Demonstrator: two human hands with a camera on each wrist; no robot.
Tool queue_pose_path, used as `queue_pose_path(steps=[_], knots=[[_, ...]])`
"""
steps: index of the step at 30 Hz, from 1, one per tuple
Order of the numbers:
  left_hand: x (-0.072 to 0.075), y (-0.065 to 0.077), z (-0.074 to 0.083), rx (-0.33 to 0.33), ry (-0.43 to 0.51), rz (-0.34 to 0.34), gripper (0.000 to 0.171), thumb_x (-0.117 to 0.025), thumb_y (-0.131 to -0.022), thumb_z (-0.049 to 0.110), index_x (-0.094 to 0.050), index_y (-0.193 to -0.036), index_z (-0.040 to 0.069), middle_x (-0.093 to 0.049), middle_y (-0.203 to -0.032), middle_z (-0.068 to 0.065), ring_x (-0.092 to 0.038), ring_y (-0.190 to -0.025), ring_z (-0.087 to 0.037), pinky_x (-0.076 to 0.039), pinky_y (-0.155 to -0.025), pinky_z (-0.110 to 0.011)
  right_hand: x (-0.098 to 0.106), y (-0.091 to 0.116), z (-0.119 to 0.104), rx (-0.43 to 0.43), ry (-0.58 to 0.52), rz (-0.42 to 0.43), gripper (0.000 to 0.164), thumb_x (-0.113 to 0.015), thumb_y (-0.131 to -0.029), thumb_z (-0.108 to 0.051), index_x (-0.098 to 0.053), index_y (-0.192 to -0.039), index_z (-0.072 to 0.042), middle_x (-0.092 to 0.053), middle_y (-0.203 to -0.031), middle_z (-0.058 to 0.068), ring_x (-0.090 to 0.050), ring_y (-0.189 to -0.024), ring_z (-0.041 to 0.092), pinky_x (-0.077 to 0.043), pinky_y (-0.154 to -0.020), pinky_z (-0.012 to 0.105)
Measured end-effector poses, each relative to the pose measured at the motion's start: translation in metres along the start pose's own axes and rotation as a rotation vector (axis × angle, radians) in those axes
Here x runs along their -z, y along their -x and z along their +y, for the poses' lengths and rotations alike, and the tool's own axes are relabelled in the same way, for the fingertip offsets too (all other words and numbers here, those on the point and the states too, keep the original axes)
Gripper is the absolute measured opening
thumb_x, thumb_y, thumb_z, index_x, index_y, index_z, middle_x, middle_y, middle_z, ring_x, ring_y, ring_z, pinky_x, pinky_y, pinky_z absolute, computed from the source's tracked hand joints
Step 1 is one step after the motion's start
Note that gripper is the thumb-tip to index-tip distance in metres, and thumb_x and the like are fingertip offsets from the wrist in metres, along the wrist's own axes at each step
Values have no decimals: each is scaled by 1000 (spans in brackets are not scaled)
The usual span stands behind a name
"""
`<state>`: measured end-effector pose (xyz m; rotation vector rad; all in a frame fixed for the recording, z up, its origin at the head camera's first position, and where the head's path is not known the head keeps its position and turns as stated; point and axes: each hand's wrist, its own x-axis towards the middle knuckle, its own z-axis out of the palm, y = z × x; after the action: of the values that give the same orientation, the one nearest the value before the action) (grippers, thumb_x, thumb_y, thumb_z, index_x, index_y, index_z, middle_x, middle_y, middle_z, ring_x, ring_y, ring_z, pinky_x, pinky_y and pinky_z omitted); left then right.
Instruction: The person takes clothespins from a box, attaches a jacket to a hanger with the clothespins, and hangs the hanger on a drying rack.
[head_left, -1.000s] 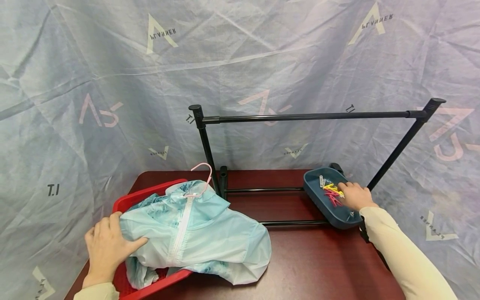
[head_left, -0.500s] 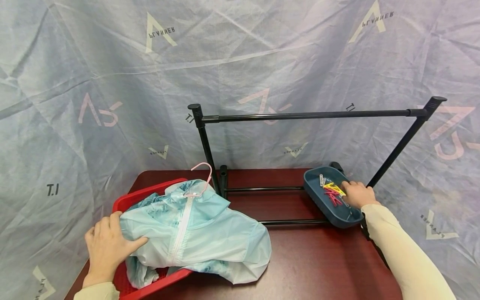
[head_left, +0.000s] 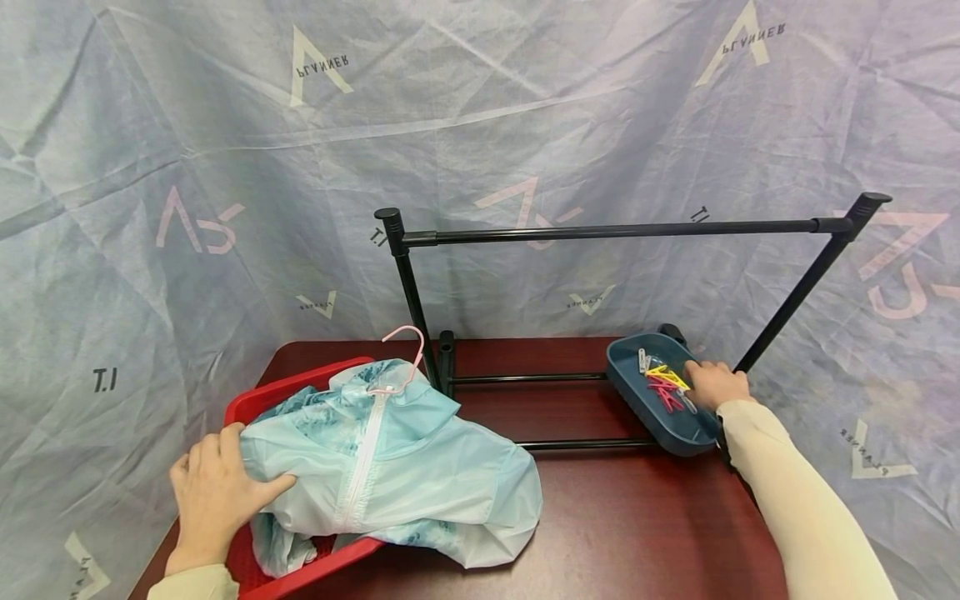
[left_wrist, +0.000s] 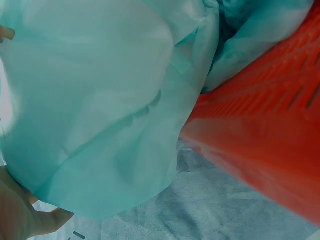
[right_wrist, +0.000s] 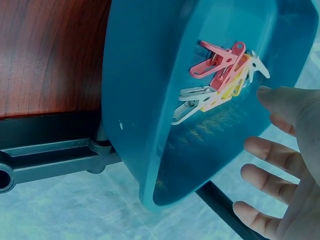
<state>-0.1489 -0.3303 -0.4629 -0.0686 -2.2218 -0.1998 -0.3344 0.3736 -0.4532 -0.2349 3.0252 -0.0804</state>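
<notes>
Left hand (head_left: 216, 492), spread, touches the zip jacket (head_left: 435, 467), lower left; right hand (head_left: 716, 387), spread too, nears my tray (head_left: 637, 410), mid-right: I fear a bump could spill pegs (right_wrist: 223, 77).

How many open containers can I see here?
2: the red basket on the left, partly covered by a pale blue jacket, and the blue tub on the right, with small clips in it. Anything under the jacket would be hidden.
</notes>
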Motion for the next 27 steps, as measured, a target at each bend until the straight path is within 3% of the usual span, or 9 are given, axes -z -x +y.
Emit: queue_pose_path(steps=[20, 27], knots=[[-2, 0, -1, -29, -12, 21, 114, -31, -70, 95, -55, -109, -9, -52, -81, -30, -51, -72, -49, -37, -63, -64, -5, -10, 5, -61, -50, -61, 41, -68, -89, -20, -56, -118, 7, -59, -110, 32, -52, -102, 53, -40, -79, 69], [-2, 1, -2, -6, -8, -7, 115, -30, -69, 96, -54, -110, -9, -52, -82, -30, -51, -74, -49, -36, -66, -64, -11, -10, 9, -101, -86, -92, 47, -67, -91, -21, -51, -122, 11, -56, -115, 37, -49, -104, 58, -39, -80, 72]])
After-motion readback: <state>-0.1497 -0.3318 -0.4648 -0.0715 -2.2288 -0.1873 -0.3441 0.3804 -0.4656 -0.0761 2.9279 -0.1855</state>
